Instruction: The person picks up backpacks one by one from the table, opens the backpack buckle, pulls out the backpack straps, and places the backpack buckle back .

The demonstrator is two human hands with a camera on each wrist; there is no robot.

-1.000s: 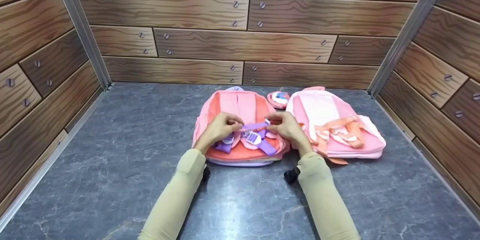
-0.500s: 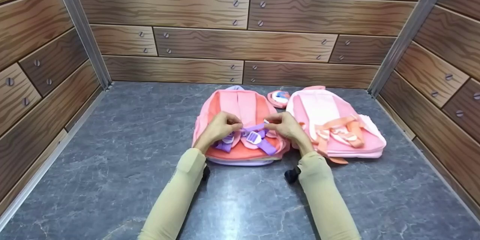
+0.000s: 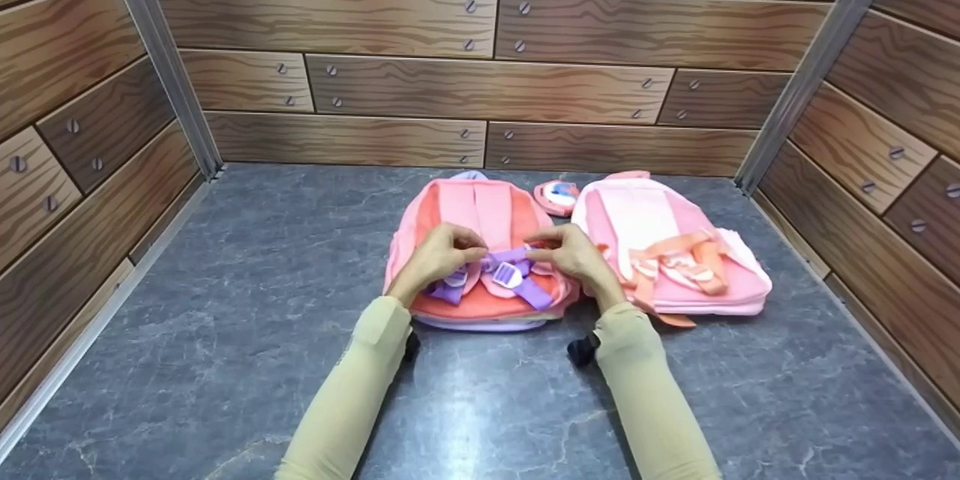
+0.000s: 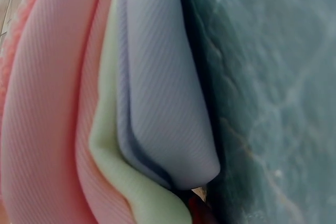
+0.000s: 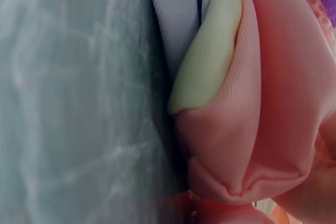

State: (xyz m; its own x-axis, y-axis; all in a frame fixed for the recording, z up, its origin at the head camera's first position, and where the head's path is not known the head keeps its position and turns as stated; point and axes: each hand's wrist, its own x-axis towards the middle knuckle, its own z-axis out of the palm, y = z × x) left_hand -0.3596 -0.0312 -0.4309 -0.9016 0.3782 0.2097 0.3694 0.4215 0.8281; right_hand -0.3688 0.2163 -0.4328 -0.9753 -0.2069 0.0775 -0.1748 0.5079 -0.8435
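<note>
A pink and coral backpack lies on the grey surface with its shoulder-strap side up. Its purple webbing straps and a white buckle lie across the lower part. My left hand pinches a purple strap near the middle of the backpack. Opposite it, my right hand pinches the purple strap's other end between thumb and fingers. A short purple length spans the two hands. In the wrist views, the backpack's lavender base and pale green trim show close up.
A lighter pink backpack with orange straps lies at the right, beside the first. Between their tops sits a small round coral item with a white and blue picture. Wood-patterned walls enclose the grey surface.
My right fingertips have shifted slightly left along the purple strap, and the white piece at them has mostly gone from sight. My left hand has hardly moved.
</note>
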